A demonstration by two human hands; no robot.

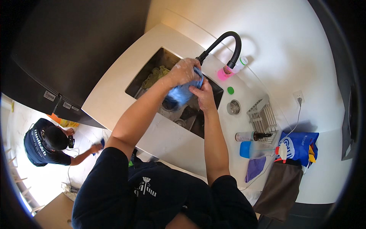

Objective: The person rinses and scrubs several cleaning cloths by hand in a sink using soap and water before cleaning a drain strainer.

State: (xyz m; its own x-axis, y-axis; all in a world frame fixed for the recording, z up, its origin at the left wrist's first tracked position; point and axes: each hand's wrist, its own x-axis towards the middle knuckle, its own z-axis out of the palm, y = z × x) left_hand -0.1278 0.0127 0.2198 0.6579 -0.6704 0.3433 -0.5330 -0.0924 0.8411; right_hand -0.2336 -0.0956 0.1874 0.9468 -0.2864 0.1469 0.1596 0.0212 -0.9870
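Note:
Both of my hands grip a blue cloth (183, 93) above a dark metal sink (137, 83); its lower part is blurred. Wet and with some suds on it, my left hand (185, 71) holds the upper left side of the cloth. My right hand (204, 96) pinches its right edge between thumb and fingers. In the sink lies a crumpled yellow-green cloth (155, 75), left of the blue one, and a dark wet item (188, 112) rests on the sink bottom. The black gooseneck faucet (237, 43) arches behind my hands, with its outlet to their right.
Right of the sink are a bottle of pink liquid (226, 73), a green cap (230, 90), a strainer basket (234, 107), a metal rack (263, 114), a brown bottle (251, 136), a spray bottle (260, 150) and a purple cloth (255, 169). A co-worker (48, 143) crouches at the far left.

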